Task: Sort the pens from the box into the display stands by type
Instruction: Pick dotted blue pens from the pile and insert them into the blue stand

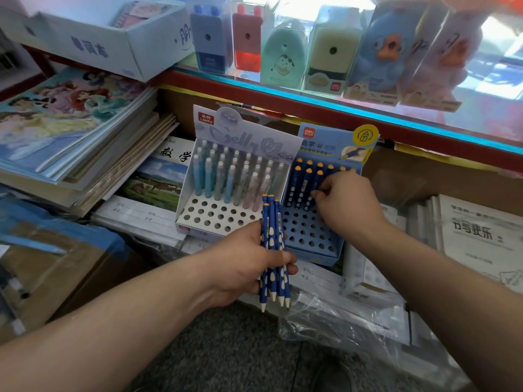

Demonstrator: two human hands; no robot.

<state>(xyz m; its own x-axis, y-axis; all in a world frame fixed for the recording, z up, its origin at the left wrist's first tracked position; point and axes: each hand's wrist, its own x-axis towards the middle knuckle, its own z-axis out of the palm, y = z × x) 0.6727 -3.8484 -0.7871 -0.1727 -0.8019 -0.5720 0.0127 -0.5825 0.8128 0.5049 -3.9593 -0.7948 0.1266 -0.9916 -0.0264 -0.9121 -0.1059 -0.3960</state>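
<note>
The spotted blue pens (271, 250) — a small bundle, orange caps up and pale tips down — stand upright in the left hand (240, 264), whose fingers curl round their middles. They look like light, stiff plastic, smooth enough to slide against one another, so a loose grip could let one slip out tip first. Each is probably best taken on the barrel just below the cap, leaving the lower part free to enter a hole. The right hand (346, 206) is at the blue stand (307, 239), its fingertips seemingly pinching a front-row pen (317, 181) among the seated pens (306, 182) that fill the back rows. Just beside it on the left, the white stand (209, 219) holds pastel pens (230, 176). Notebooks (70, 131) lie stacked further left — boxed sharpeners (283, 52) line the shelf above.
</note>
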